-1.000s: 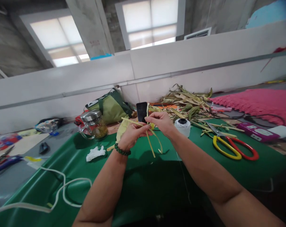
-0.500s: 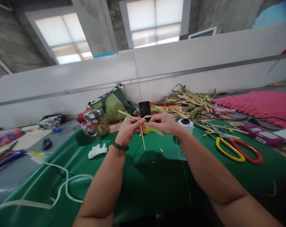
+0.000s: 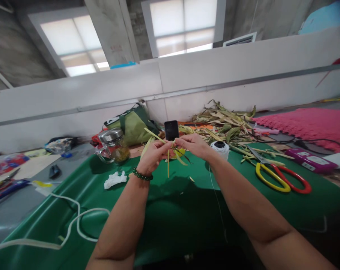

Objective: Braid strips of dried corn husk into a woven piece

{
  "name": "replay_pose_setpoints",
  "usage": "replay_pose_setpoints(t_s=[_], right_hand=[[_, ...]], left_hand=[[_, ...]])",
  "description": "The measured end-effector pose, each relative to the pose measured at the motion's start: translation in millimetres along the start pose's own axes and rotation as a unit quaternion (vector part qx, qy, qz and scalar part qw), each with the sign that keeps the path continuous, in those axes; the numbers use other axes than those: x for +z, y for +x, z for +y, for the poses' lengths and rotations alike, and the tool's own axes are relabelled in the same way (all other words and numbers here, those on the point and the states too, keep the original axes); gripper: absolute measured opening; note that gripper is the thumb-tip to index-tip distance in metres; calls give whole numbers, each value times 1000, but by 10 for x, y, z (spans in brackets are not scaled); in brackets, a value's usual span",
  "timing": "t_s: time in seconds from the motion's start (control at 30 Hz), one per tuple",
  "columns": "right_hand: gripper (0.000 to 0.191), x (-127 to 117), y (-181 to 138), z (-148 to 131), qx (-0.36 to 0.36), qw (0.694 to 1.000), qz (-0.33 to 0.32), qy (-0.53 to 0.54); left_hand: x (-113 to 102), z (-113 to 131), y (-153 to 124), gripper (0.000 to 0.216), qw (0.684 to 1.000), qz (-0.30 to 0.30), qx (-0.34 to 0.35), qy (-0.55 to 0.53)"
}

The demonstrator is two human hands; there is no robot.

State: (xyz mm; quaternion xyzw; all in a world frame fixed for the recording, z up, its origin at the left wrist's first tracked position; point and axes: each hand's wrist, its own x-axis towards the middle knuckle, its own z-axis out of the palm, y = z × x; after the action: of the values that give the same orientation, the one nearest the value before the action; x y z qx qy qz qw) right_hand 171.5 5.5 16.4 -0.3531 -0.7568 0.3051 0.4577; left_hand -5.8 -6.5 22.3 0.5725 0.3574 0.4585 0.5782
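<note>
My left grip (image 3: 153, 153) and my right grip (image 3: 196, 145) are now meeting at their fingertips, and this is the newest change: half a second ago my right grip was keeping a small gap and drawing a wide leaf outward. For the work, I am judging, this is meaning that the pull is giving way to a close pinch at the place where the strips are crossing.

My left thumb and finger are clamping on the pale stalk (image 3: 151, 133), whose free end is pointing up and away to the left. My right fingertips are pinching just beside, on the leaf strip (image 3: 181, 159); the exact knot or fold I cannot tell, because my fingers are covering it.

Comparing with the earlier frames, the leaf strip is hanging lower and closer under my fingers, where it was reaching out to the right. The second stalk (image 3: 168, 167) is hanging almost straight down, while before it was slanting. One second ago a thin strip was standing up above my right grip; now I am not seeing it there.

All these pieces are staying in the air, above the green cloth (image 3: 172, 210) of the table. Around them, the phone (image 3: 172, 130), the thread spool (image 3: 222, 153) and the scissors (image 3: 264, 161) are resting untouched.
</note>
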Motion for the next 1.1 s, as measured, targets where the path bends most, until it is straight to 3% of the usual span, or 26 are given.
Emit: replay_pose_setpoints(t_s=[0.17,0.37,0.53,0.8,0.93,1.1], right_hand=[[33,107,-10,15,-15,995,99,12],[39,3,-23,31,-47,980,128,-143],[11,-11,-37,13,-113,982,57,-138],[14,72,-41,11,-156,981,26,-115],[14,107,-15,26,-128,987,35,-91],[33,-50,-18,-24,-22,997,-14,-66]], left_hand=[[71,-51,-13,29,996,3,-6,86],[99,-75,-4,14,977,0,16,212],[159,-118,-14,17,963,-44,34,264],[253,-214,8,17,959,-66,13,274],[258,-212,8,16,968,-88,1,236],[164,-133,-3,31,985,-104,-93,103]])
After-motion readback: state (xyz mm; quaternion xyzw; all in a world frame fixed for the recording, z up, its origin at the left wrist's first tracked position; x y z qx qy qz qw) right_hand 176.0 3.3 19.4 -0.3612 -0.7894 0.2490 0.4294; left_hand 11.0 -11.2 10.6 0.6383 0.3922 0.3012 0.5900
